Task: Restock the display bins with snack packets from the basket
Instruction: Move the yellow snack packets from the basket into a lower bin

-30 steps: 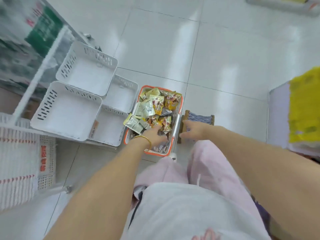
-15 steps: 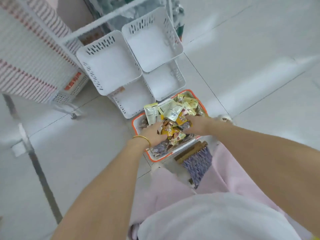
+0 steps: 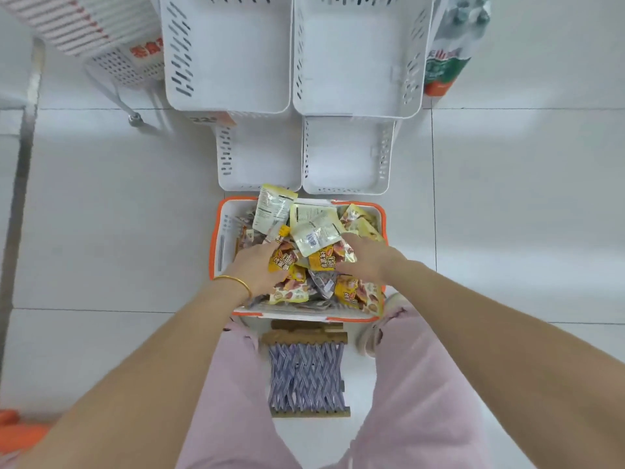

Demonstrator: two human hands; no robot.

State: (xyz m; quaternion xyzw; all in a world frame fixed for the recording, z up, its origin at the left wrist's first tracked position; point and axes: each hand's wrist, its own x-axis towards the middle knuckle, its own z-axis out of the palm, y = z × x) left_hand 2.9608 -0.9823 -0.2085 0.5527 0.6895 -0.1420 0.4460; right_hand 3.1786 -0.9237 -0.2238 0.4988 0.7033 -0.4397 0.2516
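Evidently gathering: left hand (image 3: 258, 265) grips an orange packet (image 3: 281, 262), right hand (image 3: 367, 257) lies flat on packets (image 3: 313, 231) in the basket (image 3: 213, 252) (centre frame). Next comes lifting a handful to the bins (image 3: 348, 164) above.

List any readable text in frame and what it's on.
Nothing can be quoted with confidence.
Orange snack packets: bold dark characters, blurred.
Pale packet: barcode, small print, unreadable.
Bottle pack: white characters on green, blurred.
Red tag on mesh rack: blurred.

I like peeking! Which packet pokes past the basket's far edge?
The pale yellow packet at the basket far left; only its top overlaps the lower-left bin.
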